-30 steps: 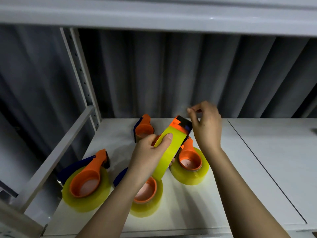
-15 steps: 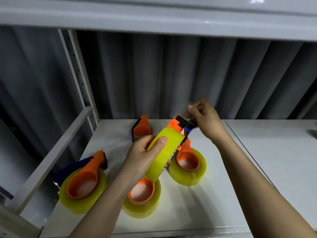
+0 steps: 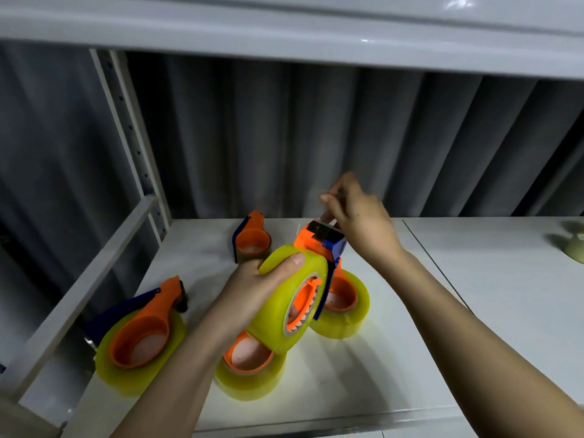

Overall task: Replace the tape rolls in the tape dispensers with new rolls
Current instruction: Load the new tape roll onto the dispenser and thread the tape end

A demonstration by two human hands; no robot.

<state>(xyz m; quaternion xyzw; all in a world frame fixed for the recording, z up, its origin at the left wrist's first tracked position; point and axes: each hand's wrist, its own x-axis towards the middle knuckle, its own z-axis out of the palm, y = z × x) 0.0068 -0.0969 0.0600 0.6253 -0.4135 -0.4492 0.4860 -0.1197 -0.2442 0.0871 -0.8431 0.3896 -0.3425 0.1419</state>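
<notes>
A person stands at a white metal shelf (image 3: 363, 384) and works with 2 bare hands over a group of tape dispensers. The left hand (image 3: 252, 289) is closed around a full roll of yellowish clear tape (image 3: 281, 308) that sits in an orange and blue dispenser (image 3: 322, 245), with the thumb pressed across the roll's outer face and the fingers hidden behind it. This held dispenser is lifted above the shelf and tilted, its cutter end pointing up and away from the person. The right hand (image 3: 360, 219) is just above that cutter end, with thumb and fingertips pinched together; it seems to grip a thin strip of clear tape, but blur makes that hard to confirm. On the shelf below lie 4 more dispensers. 1 loaded dispenser (image 3: 139, 343) rests at the near left, flat on its side, with a full yellow roll. A second loaded dispenser (image 3: 249, 371) lies directly under the left wrist, partly hidden by the held roll. A third loaded dispenser (image 3: 344, 308) lies just beyond and to the right, also partly covered. A fourth dispenser (image 3: 252, 238) stands farther back, holding only a thin brown core (image 3: 252, 253). At the far right edge, on the neighbouring shelf panel, a pale roll (image 3: 576, 248) is partly cut off by the frame. Grey curtain folds (image 3: 284, 137) hang behind the shelf.
</notes>
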